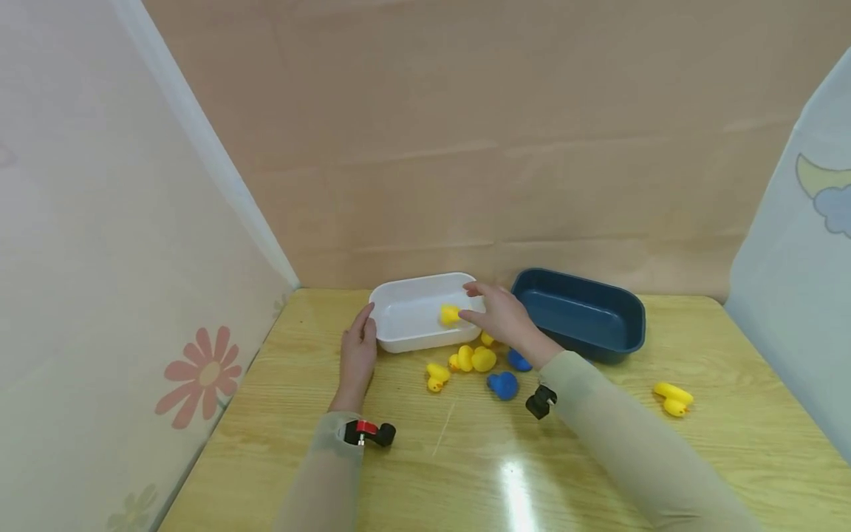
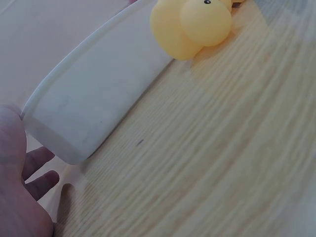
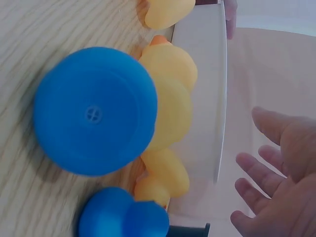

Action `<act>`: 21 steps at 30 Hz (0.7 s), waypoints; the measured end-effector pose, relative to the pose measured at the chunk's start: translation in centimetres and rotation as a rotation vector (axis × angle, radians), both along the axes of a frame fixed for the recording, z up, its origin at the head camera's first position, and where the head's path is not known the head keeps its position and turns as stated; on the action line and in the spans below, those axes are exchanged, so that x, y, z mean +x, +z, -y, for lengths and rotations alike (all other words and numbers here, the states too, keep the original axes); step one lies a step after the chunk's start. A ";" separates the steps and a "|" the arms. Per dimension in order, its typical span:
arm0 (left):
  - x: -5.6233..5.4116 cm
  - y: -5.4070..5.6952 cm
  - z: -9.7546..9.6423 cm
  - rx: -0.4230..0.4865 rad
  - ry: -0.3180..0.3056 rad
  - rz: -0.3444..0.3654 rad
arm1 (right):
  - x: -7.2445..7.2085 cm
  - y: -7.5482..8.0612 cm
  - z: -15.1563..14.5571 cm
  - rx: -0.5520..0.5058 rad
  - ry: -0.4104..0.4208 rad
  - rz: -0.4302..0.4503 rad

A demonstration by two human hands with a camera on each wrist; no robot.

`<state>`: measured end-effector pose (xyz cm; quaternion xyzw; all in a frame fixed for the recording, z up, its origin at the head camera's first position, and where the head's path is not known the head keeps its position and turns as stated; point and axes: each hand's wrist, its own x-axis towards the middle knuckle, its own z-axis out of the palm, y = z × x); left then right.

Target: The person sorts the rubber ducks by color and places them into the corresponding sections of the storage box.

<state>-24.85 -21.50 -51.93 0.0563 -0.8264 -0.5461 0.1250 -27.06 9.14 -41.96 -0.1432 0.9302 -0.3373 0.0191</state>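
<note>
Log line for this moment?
left hand at white tray's end | right hand spread over white tray | yellow duck near right hand

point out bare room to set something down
Bare wooden table lies right of the dark blue rectangular tub, behind the lone yellow toy duck; another patch, between the beige sleeves. That tub's floor is bare too. Crowded: near side of the white rectangular tub, lined with yellow ducks and blue toys.

Person's left hand touching the left end of the white tray, right hand above its right end, fingers spread, sleeved forearms extended toward it.
</note>
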 end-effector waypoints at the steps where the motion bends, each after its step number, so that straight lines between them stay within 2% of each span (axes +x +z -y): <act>1: 0.0 0.0 0.0 0.000 0.002 -0.003 | 0.1 0.1 -0.2 0.006 -0.002 -0.004; 11: 0.1 0.6 -0.3 -0.013 0.007 0.014 | 1.3 0.1 -2.8 0.010 -0.016 -0.046; 21: -0.2 0.9 -0.3 -0.047 0.028 -0.009 | 1.4 -0.6 -5.1 0.026 -0.015 -0.038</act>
